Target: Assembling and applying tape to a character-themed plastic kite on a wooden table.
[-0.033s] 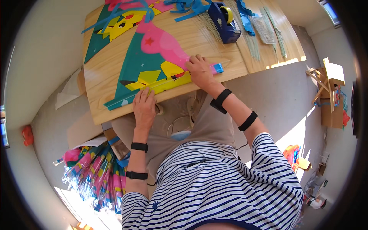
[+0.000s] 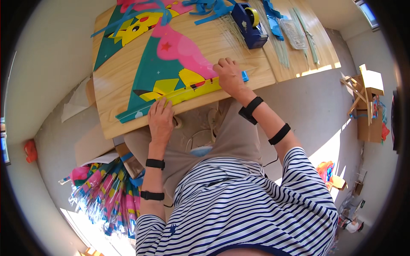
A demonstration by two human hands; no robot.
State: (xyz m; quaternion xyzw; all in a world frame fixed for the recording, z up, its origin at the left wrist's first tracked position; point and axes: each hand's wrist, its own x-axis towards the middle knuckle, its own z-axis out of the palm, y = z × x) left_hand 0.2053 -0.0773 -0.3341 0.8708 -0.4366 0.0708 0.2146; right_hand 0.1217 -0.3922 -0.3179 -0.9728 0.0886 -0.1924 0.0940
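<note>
A triangular kite sheet (image 2: 154, 65), green, pink and yellow with a cartoon figure, lies on the wooden table. Its near edge is folded over into a long narrow strip with a blue tip at the right end. My left hand (image 2: 161, 121) has its fingertips closed together on the left part of this fold, at the table's front edge. Farther right, my right hand (image 2: 231, 77) grips the same fold with bent fingers, close to the blue tip (image 2: 244, 76). The undersides of both hands are hidden.
Another kite sheet (image 2: 139, 27) lies at the far left under blue ribbons (image 2: 212, 7). Behind my right hand stand a blue tape dispenser (image 2: 251, 32), thin rods (image 2: 279, 53) and a clear plastic box (image 2: 294, 34). Wrapped colourful kites (image 2: 106, 192) are piled at the lower left.
My right hand has moved a little to the right along the folded edge, toward the blue tip. My left hand keeps its place.
</note>
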